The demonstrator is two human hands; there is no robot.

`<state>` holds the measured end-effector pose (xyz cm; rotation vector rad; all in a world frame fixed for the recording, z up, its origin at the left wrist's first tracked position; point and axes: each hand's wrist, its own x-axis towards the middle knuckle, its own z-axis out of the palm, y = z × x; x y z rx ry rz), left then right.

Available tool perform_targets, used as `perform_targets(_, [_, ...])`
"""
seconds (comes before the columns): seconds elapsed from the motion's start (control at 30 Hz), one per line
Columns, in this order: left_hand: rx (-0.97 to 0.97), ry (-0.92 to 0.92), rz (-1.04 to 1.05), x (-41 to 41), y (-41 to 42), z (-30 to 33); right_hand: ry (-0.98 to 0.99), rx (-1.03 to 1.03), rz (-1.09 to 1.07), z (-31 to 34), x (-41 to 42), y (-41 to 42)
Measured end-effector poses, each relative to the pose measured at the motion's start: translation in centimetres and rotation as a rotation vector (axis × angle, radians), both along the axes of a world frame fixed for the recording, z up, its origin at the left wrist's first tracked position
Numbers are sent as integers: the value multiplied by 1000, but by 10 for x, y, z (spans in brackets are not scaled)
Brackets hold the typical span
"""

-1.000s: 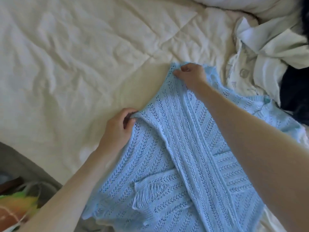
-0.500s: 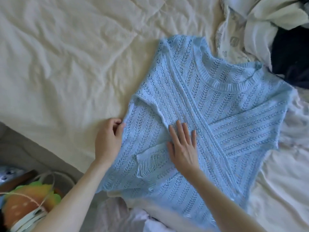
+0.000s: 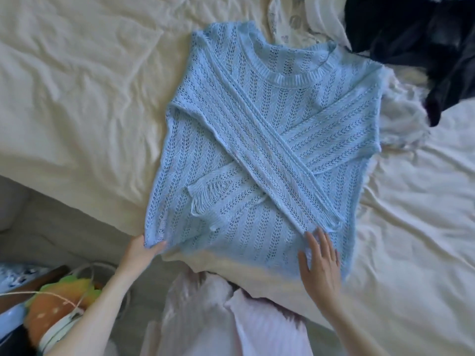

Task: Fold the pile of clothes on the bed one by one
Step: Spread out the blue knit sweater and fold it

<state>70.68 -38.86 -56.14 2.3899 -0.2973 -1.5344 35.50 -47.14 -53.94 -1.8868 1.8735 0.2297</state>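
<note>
On the bed (image 3: 77, 98), I see my left hand (image 3: 140, 250) pinching the blue sweater (image 3: 270, 140) hem; right hand (image 3: 320, 263) fingers lie flat, straight, on it.

the sweater (image 3: 270, 140) lies flat on the bed (image 3: 77, 86), both sleeves crossed over its front. the left hand (image 3: 140, 250) is at its near left corner, the right hand (image 3: 320, 263) on its near right hem. a pile of clothes (image 3: 385, 29) lies behind it to the right.

Openwork knit sweater (image 3: 270, 140), matt
</note>
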Motion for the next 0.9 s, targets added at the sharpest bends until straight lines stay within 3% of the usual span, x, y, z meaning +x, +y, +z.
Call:
perform_targets(0.13, [23, -51, 128, -14, 26, 10, -54, -4, -503, -2, -53, 22])
perform_targets(0.27, [-136, 17, 383, -36, 48, 28, -407, 190, -1017, -8, -77, 32])
perform_targets(0.43, [-344, -20, 615, -42, 60, 48, -593, 323, -1150, -14, -87, 37])
perform_targets(0.53, [-412, 10, 659, -43, 62, 58, -949, 337, -1446, -8, -98, 39])
perform_targets(0.6, [-426, 30, 674, -45, 64, 63, -1102, 352, -1535, -2, -103, 47])
perform_targets(0.9, [-380, 110, 824, -50, 101, 77, -1181, 224, -1604, 22, -116, 101])
